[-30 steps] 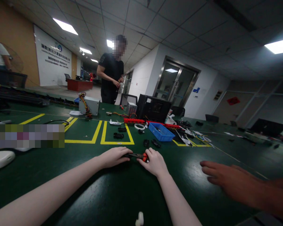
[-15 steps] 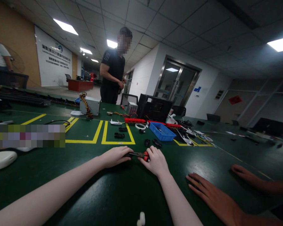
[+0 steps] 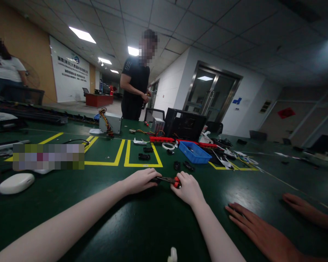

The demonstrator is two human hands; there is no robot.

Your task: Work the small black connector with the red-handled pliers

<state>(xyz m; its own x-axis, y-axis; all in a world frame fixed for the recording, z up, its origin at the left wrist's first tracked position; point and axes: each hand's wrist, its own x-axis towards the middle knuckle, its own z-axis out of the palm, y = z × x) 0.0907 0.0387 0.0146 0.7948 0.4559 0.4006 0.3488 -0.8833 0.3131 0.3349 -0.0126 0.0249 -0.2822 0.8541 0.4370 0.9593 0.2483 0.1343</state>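
Low over the green table, my right hand (image 3: 190, 186) is closed around the red handles of a pair of pliers (image 3: 168, 179). The pliers' dark jaws point left, toward my left hand (image 3: 143, 181). That hand's fingers are pinched together on a small dark piece (image 3: 156, 178), mostly hidden by the fingers, and the jaw tips meet or nearly meet it. Beyond the pliers, a small black part (image 3: 176, 165) and a second black part (image 3: 188, 166) lie on the tabletop.
A blue tray (image 3: 195, 153) stands behind the black parts, beside a black monitor-like panel (image 3: 185, 123). A power supply (image 3: 113, 123) with wires sits further left. A white rounded object (image 3: 16, 183) lies at left. Another person's hands (image 3: 262, 227) rest at right. Someone stands across the table.
The whole view has shifted, so everything appears slightly further right. My hands keep the same hold on the pliers and the dark piece, and the hands at right stay resting.
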